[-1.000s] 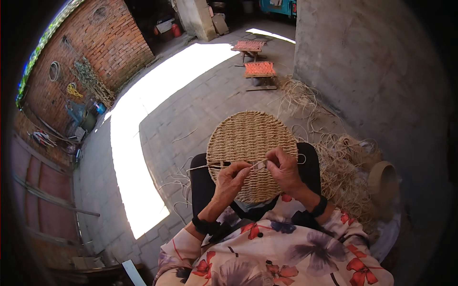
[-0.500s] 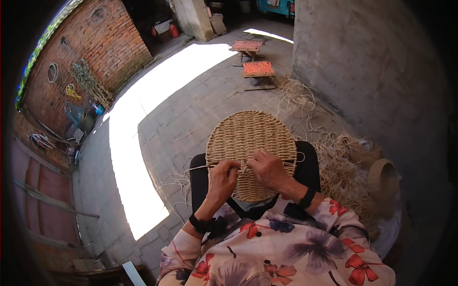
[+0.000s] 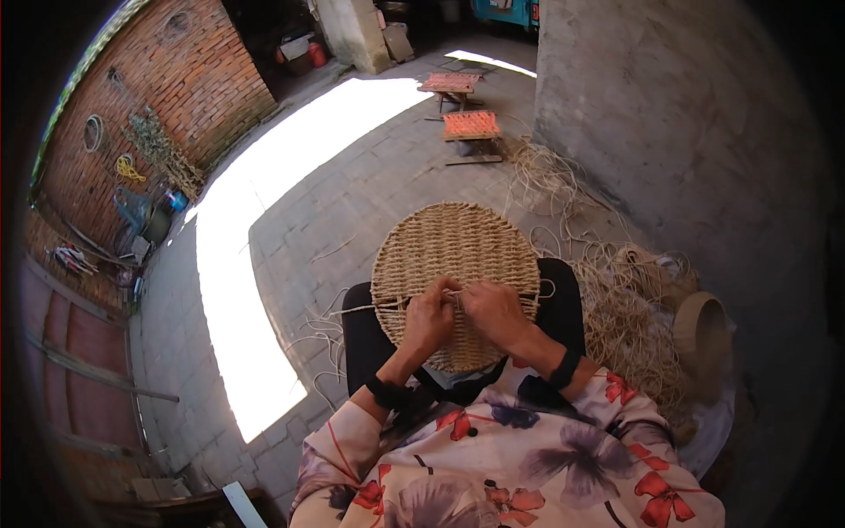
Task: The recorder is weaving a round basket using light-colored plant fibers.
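- Round woven mat [image 3: 453, 251] lies across the lap.
- Left hand [image 3: 429, 319] and right hand [image 3: 491, 310] have drawn together since a second ago, both pinched on a straw strand [image 3: 370, 308] at the mat's middle; weaving continues.

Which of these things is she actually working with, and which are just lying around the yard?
In use: round woven mat, straw strand, left hand, right hand.
Lying about: loose straw pile, two small stools, round basket.
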Available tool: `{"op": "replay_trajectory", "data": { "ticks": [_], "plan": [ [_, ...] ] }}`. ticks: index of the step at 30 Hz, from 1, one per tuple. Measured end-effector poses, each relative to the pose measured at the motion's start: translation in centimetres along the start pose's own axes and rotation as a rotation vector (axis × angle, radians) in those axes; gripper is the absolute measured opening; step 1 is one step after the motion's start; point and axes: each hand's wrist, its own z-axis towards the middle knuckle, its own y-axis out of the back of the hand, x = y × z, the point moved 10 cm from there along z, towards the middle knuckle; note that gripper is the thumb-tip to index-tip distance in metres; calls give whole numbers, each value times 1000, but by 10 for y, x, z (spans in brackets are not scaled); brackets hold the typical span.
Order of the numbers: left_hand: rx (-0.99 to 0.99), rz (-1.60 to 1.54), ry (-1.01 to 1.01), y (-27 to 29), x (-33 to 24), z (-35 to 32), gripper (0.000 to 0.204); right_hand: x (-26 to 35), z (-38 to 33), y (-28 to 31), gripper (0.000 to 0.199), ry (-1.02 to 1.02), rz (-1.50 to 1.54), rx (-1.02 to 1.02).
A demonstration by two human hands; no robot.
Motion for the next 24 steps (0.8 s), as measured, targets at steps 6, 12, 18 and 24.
{"op": "replay_trajectory", "data": {
  "ticks": [6, 12, 18, 24],
  "plan": [
    [38, -133, 29, 5, -1, -1, 34, -2, 12, -9, 9, -47, -25, 203],
    [-160, -88, 56, 57, -3, 0, 26, -73, -38, -7, 14, -649, 1032, 165],
    [-165, -124, 60, 60, 12, -1, 18, -62, -64, -3, 10, -843, 1821, 257],
    [-123, -114, 58, 45, -3, 7, 17, -83, -83, 12, 13, -644, 1193, 332]
  ]
}}
